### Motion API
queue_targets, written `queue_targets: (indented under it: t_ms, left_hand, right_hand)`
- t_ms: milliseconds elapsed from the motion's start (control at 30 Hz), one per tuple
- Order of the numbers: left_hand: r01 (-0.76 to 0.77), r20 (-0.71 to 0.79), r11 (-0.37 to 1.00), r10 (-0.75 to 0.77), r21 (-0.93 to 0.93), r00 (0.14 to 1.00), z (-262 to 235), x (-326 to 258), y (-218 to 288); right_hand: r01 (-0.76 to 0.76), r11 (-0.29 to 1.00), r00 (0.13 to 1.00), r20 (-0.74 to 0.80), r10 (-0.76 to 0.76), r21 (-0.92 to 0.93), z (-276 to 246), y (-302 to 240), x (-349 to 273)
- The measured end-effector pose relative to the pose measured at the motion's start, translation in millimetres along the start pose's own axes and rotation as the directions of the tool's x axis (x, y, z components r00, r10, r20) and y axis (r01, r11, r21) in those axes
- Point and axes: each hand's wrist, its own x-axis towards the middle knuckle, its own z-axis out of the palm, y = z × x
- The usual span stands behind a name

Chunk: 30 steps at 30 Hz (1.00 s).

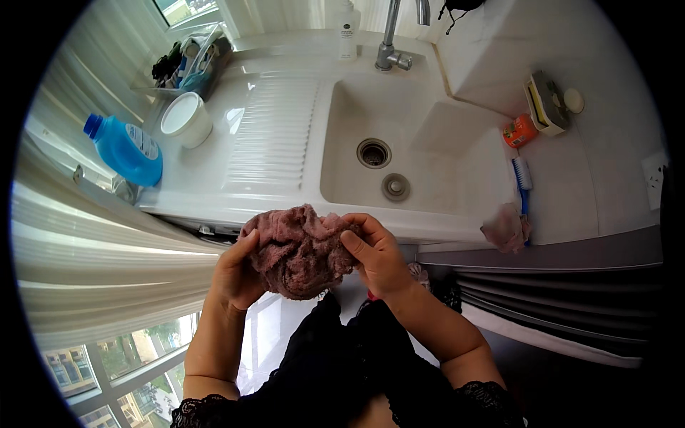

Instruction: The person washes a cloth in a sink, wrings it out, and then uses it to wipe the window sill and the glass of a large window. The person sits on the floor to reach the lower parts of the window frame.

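Note:
A crumpled dusty-pink towel cloth (300,250) is bunched between both my hands, just in front of the white sink's front edge. My left hand (235,274) grips its left side, fingers curled into the fabric. My right hand (378,257) holds the right side, thumb pressed on the front of the cloth. The white sink basin (428,178) lies beyond the cloth, with a round drain (374,153) and a loose plug (395,187) on its floor.
A blue detergent bottle (127,150) lies at the left, a white tub (187,118) beside it on the ribbed drainboard (275,128). The tap (391,43) stands behind the basin. A blue brush (523,180), an orange jar (519,131) and a second pink cloth (505,228) sit at right.

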Motion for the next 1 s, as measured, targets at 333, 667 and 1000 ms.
queue_targets:
  t_ms: [333,667,1000]
  left_hand:
    - [0.233,0.037,0.953,-0.231,-0.193,0.972,50,249,-38]
    - [0.085,-0.241,0.975,-0.134,-0.205,0.961,65,335,-47]
    - [0.252,-0.240,0.958,-0.278,-0.135,0.930,63,371,-68]
  right_hand:
    - [0.048,0.816,0.959,-0.201,-0.198,-0.576,-122,-169,142]
    - [-0.160,0.379,0.899,-0.293,-0.325,-0.911,-187,-230,348]
    - [-0.034,0.415,0.744,-0.300,-0.596,-0.909,-203,-178,307]
